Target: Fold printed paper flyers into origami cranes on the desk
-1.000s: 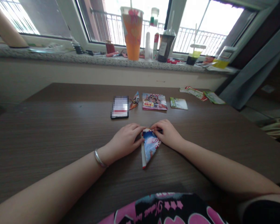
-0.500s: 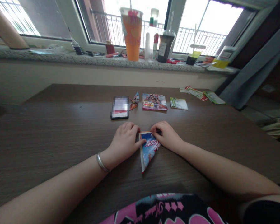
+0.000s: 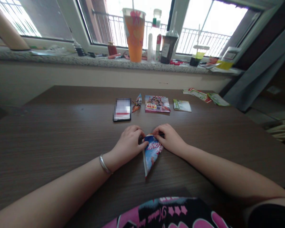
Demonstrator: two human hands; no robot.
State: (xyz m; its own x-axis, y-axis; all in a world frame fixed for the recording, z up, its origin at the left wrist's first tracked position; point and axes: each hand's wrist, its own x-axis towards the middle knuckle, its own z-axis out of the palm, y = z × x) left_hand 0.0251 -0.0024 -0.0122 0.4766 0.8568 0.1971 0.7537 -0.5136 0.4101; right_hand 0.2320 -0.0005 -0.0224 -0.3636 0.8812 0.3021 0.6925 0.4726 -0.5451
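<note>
Both hands down on a dark wood-grain table [image 3: 61,133], working 1 folded paper wedge [image 3: 151,153] (blue print, white edge, tip pointing toward the body). Left hand [image 3: 128,146] curled, fingers pressing the wedge's top left corner flat; silver bangle [image 3: 104,164] on that wrist. Right hand [image 3: 169,138] curled too, fingertips pinching the top right edge. Neither hand lifts it; paper lies on the table between them, near the front centre.

Further back on the table: a phone [image 3: 122,109] face up, a small folded paper piece [image 3: 137,103] just beside it, a colourful leaflet [image 3: 157,104], a green card [image 3: 181,105], more leaflets [image 3: 205,96] near the far right edge.

Room: granite windowsill [image 3: 61,59] runs the full width behind the table. On it an orange tumbler [image 3: 134,34], a white bottle [image 3: 155,34], a dark drink cup [image 3: 168,45], a yellow-green cup [image 3: 197,54], small clutter. Windows behind show a balcony railing [image 3: 204,38], bright daylight. Grey curtain [image 3: 258,72] at right.
</note>
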